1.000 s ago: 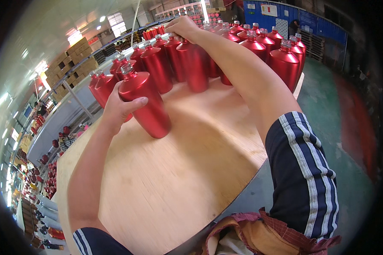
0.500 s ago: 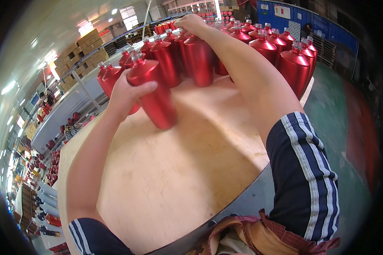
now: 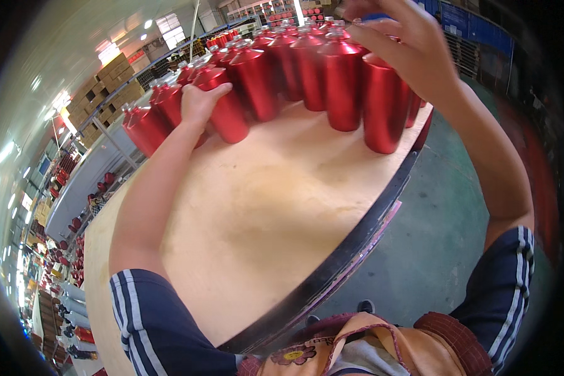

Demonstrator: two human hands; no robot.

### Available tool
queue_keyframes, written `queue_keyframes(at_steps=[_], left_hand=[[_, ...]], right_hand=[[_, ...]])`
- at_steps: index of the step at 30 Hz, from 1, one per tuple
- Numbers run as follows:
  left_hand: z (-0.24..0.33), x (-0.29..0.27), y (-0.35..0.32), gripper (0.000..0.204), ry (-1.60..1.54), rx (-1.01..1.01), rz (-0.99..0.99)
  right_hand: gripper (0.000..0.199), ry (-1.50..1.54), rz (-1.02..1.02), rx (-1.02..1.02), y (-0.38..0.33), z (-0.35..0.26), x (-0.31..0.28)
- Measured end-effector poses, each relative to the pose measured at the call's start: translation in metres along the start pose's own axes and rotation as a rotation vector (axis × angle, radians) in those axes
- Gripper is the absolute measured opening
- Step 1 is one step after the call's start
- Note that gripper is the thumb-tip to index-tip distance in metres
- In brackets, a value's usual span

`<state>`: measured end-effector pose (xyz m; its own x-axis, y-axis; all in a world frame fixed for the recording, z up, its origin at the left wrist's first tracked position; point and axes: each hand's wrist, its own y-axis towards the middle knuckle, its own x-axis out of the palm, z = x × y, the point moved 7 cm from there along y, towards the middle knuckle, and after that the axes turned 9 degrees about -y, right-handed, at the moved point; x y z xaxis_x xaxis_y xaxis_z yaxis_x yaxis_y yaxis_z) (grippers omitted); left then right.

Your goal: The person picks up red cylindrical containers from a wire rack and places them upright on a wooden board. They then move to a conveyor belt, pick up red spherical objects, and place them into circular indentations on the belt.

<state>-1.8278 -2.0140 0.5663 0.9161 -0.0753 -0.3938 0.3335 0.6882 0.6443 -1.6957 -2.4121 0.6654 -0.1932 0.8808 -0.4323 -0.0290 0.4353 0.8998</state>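
Observation:
A dense group of shiny red bottles (image 3: pixel 343 88) with clear, glassy-looking necks stands along the far side of a pale wooden tabletop (image 3: pixel 250 207). My left hand (image 3: pixel 198 103) is closed round the shoulder of one red bottle (image 3: pixel 229 116) at the group's front left, thumb across its near side. At the right end, my right hand (image 3: pixel 417 50) is over the top of another red bottle (image 3: pixel 385 106), blurred, with thumb and fingers apart. That bottle's neck is hidden behind the hand, and I cannot tell whether they touch.
The table's dark edge (image 3: pixel 357 247) curves along the right, above a green floor (image 3: pixel 438 207). Stacked cardboard boxes (image 3: pixel 109 81) and a grey railed surface lie beyond on the left. Blue panels (image 3: pixel 476 31) stand at the far right.
My left hand has carried its bottle away from me, up against the group. My right hand has swung from the far middle to the right end. The view has shifted too.

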Motion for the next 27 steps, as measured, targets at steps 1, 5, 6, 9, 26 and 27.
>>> queue_keyframes(at_steps=[1, 5, 6, 9, 26, 27], left_hand=[[-0.001, -0.001, -0.002, 0.043, 0.045, -0.021, -0.001], [0.013, 0.004, -0.022, 0.064, 0.096, -0.111, -0.138], [0.024, 0.001, -0.031, 0.057, 0.172, -0.137, -0.139], [0.092, -0.006, -0.061, 0.045, 0.201, -0.075, -0.044], [0.226, 0.592, -0.514, 0.036, -0.869, -1.293, -0.909], [0.224, 0.630, -0.511, 0.033, -0.906, -1.278, -0.938]], right_hand=[[0.033, -0.086, 0.012, -0.045, -0.015, 0.008, -0.021], [0.032, -0.186, 0.069, -0.157, -0.095, 0.049, -0.105], [0.037, -0.200, 0.051, -0.216, -0.117, 0.058, -0.129], [0.039, -0.250, 0.054, -0.055, -0.178, 0.118, -0.196], [0.038, 0.697, 0.155, 1.165, -0.465, 0.521, -0.222], [0.038, 0.690, 0.175, 1.152, -0.476, 0.556, -0.226]])
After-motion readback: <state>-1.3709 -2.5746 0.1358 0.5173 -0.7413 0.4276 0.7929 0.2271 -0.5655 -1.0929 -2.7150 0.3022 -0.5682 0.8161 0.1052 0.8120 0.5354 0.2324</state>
